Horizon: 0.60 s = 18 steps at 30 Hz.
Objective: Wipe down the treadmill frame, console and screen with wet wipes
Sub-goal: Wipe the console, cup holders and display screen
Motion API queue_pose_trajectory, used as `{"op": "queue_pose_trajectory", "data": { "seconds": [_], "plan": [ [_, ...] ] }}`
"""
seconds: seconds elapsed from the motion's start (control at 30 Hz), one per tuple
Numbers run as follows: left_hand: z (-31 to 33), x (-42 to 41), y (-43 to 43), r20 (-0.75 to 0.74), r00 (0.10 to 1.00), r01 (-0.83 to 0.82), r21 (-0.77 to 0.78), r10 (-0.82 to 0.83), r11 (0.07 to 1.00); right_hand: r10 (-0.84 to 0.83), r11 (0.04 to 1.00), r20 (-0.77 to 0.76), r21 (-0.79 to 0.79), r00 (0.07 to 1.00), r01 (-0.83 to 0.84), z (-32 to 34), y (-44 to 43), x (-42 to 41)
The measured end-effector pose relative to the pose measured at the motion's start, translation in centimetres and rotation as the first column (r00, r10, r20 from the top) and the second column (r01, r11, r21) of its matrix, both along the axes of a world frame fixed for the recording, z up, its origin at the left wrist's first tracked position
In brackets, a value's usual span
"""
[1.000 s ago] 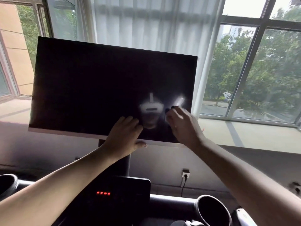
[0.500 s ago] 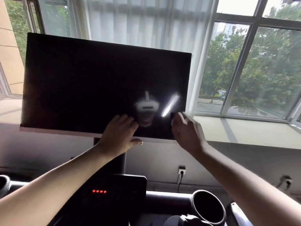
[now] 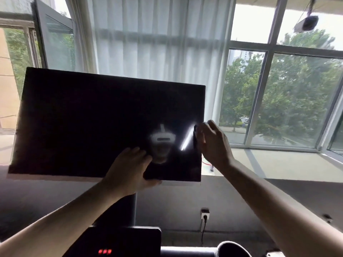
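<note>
- The screen (image 3: 92, 127) is a wide dark panel on a post (image 3: 132, 210), with its long axis running left to right and its right end sitting slightly lower.
- The left hand (image 3: 130, 169) grips the screen's bottom edge. Its fingers lie on the glass and its thumb is hooked underneath, so it seems to be steadying the panel.
- The right hand (image 3: 213, 143) is at the screen's right edge, up and to the right of the left hand. Its fingers are curled and pinch a small dark thing against the edge.
- I take that dark thing for the wipe (image 3: 195, 135), though it is too dim to be sure.
- Nearly all of the glass lies to the left of the right hand. Only the corner strip lies below it.
- The coming stroke turns on this: the right hand is the one at the edge, so it can run down the short side or sweep left along the long axis.
- A sweep to the left would meet the left hand's fingers low on the glass. It would likely need to pass above them, or that grip would have to shift.
- The console (image 3: 120, 242), with its red lights (image 3: 104, 251), lies well below both hands. Neither hand is touching it.
</note>
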<state>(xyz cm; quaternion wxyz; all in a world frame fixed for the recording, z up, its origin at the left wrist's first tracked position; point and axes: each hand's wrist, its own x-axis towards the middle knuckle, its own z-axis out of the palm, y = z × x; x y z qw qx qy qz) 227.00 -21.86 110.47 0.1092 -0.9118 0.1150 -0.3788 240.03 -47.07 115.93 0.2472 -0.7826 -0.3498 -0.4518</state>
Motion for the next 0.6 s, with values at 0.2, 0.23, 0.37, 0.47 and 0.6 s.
{"op": "queue_pose_trajectory", "data": {
  "seconds": [0.2,0.23,0.37,0.47,0.6],
  "plan": [
    [6.2,1.5,-0.4,0.132,0.991,-0.022,0.022,0.019,1.0,-0.045,0.978,0.014,0.205,0.999,0.041,5.8,1.7,2.9],
    [7.5,2.0,-0.5,0.153,0.988,-0.034,0.026,0.03,0.999,-0.073,0.974,0.027,0.216,0.997,0.066,6.9,2.0,3.4],
    [12.4,4.4,-0.8,0.235,0.97,-0.068,-0.019,0.07,0.998,-0.149,0.96,0.029,0.245,0.988,0.138,10.4,3.0,4.8],
    [14.9,6.1,-0.8,0.238,0.967,-0.07,-0.087,0.089,0.994,-0.166,0.951,0.026,0.267,0.986,0.153,10.9,3.4,5.0],
    [16.4,7.4,0.1,0.131,0.979,-0.142,-0.122,0.157,0.982,-0.111,0.972,0.008,0.208,0.994,0.107,6.7,2.4,2.9]
  ]
}}
